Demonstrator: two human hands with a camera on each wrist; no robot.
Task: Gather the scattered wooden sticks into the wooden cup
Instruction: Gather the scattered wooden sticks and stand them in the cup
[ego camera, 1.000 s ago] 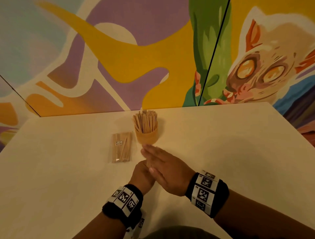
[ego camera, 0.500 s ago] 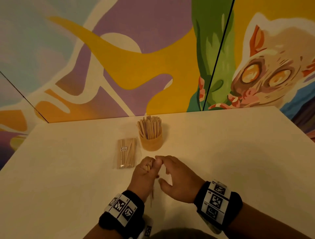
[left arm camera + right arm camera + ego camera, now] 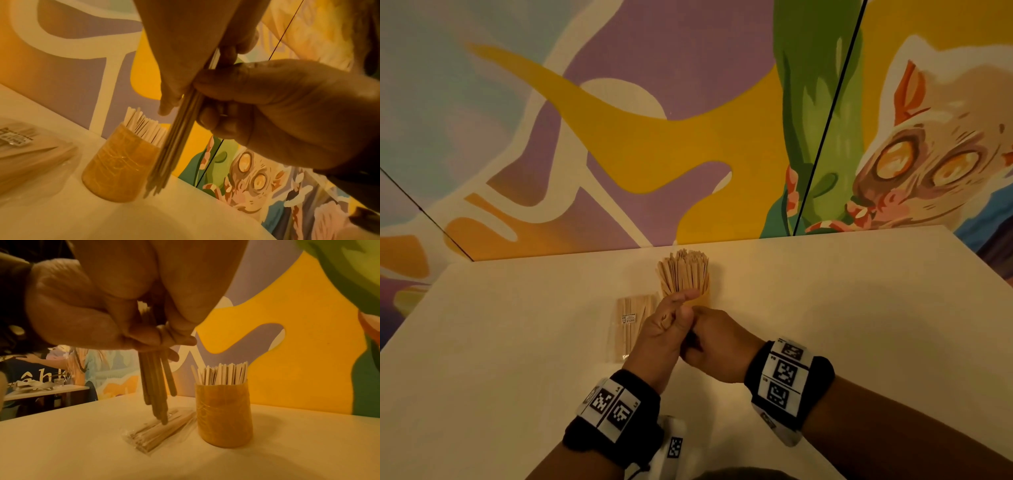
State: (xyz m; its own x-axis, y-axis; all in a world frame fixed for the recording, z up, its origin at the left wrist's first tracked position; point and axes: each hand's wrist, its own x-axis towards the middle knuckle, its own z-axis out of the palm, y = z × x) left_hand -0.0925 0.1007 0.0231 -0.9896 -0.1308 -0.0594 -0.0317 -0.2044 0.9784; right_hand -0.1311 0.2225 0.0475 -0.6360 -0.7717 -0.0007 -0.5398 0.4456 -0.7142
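A wooden cup [image 3: 703,297] stands near the table's far edge, packed with upright flat wooden sticks [image 3: 684,272]. Just in front of it, my left hand [image 3: 666,325] and right hand [image 3: 719,346] are pressed together around a small bundle of sticks. The bundle [image 3: 180,138] hangs upright, its lower ends above the table beside the cup [image 3: 121,165]. In the right wrist view the bundle [image 3: 156,386] sticks out below both hands, left of the cup [image 3: 224,413]. In the head view the hands hide the bundle.
A clear plastic packet of sticks [image 3: 633,325] lies flat left of the cup, also visible as the packet [image 3: 160,431] under the bundle. The pale table [image 3: 859,325] ends at a painted wall [image 3: 688,154] just behind the cup. Another table [image 3: 41,391] stands in the background.
The right hand lay flat over the left on the table; then both pinched sticks. Now both hands have risen and moved forward to the cup, holding the bundle upright.
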